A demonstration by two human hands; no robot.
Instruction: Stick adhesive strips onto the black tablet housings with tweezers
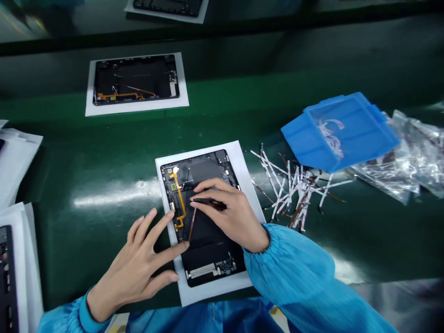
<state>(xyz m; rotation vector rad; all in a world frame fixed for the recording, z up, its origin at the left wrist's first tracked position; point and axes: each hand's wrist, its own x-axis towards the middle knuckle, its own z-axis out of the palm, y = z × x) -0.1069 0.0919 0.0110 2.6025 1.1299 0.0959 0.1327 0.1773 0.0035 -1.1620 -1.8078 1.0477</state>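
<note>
A black tablet housing (208, 236) lies with its inside facing up on a white sheet (201, 295). An orange flex cable (180, 203) runs along its left side. Beside that cable, a thin brown strip cable (192, 225) lies slantwise in the housing. My left hand (144, 259) has its fingers spread; one fingertip rests at the strip's lower end and another touches the housing's left edge. Over the middle of the housing, my right hand (231, 210) is closed round slim black tweezers (210, 202), whose tip is near the strip's upper end.
Loose white-and-brown strips (294, 189) lie in a pile to the right, by a blue bin (354, 129) and clear plastic bags (409, 152). Another tablet housing (138, 78) sits on a sheet farther back. White sheets (27, 259) are stacked at left.
</note>
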